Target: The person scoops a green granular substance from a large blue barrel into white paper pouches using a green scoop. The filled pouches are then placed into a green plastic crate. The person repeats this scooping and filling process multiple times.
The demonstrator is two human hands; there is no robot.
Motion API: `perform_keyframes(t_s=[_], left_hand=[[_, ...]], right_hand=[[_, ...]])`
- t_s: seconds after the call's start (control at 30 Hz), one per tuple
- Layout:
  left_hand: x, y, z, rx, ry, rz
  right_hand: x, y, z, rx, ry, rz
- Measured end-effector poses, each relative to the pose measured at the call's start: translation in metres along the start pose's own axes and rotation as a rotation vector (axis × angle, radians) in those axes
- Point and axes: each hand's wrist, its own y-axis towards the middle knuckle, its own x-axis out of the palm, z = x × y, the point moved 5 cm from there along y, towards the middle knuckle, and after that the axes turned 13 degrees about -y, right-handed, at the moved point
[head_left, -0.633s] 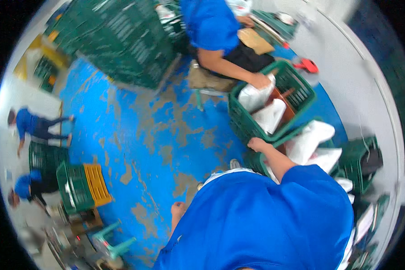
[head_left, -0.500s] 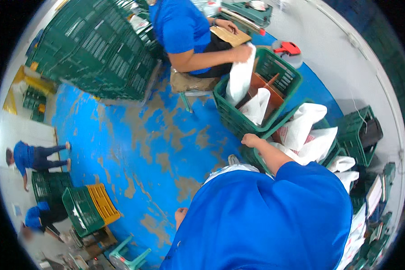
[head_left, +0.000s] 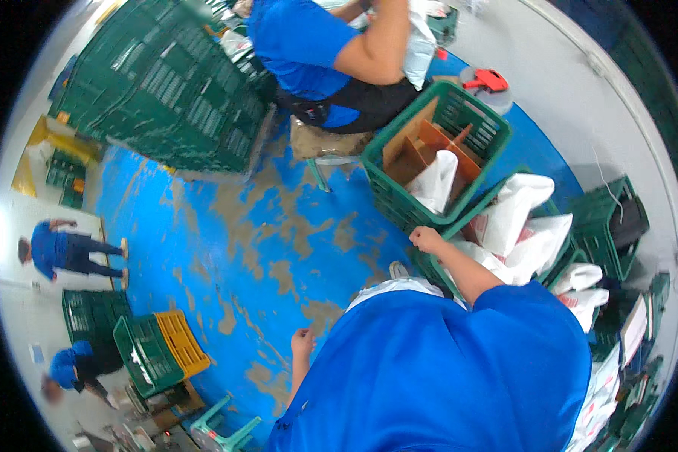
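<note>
My right hand [head_left: 427,239] reaches forward and grips the near rim of a green plastic crate [head_left: 438,273] that holds several white bags [head_left: 514,218]. Behind it stands a second green crate [head_left: 481,162] with brown cardboard dividers and one white bag [head_left: 434,181] inside. My left hand [head_left: 303,343] hangs at my side over the blue floor, fingers curled, with nothing in it. My blue shirt hides my lower body. A seated co-worker in a blue shirt [head_left: 309,53] holds up a white bag [head_left: 419,47] beyond the far crate.
Tall stacks of green crates [head_left: 166,83] stand at the upper left. More green crates [head_left: 606,226] and white bags lie to my right. A red tape dispenser [head_left: 490,78] lies on the floor at the back. A yellow crate [head_left: 178,343] and two other people are far left.
The co-worker has lifted a white bag out of the far crate and up to chest height. My right hand stays on the crate rim; my left hand still hangs.
</note>
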Motion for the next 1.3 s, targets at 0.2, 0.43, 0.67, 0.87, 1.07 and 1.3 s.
perform_keyframes(t_s=[0.2,0.43,0.67,0.87,1.07,1.3], left_hand=[[0.010,-0.023,-0.066,-0.149,0.036,0.073],[-0.040,-0.133,-0.171,-0.158,0.125,0.316],[-0.007,-0.188,-0.258,-0.249,0.003,0.391],[0.002,-0.205,-0.290,-0.211,0.067,0.381],[-0.014,-0.208,-0.292,-0.275,-0.019,0.493],[-0.048,-0.137,-0.227,-0.175,0.105,0.357]], right_hand=[[0.044,-0.013,0.016,-0.022,0.134,-0.215],[0.110,-0.086,0.011,0.059,0.024,-0.512],[0.118,-0.106,-0.036,-0.095,-0.159,-0.520],[0.128,-0.106,-0.055,-0.016,-0.225,-0.519],[0.127,-0.124,-0.064,-0.101,-0.200,-0.545],[0.133,-0.078,-0.035,-0.072,-0.174,-0.605]])
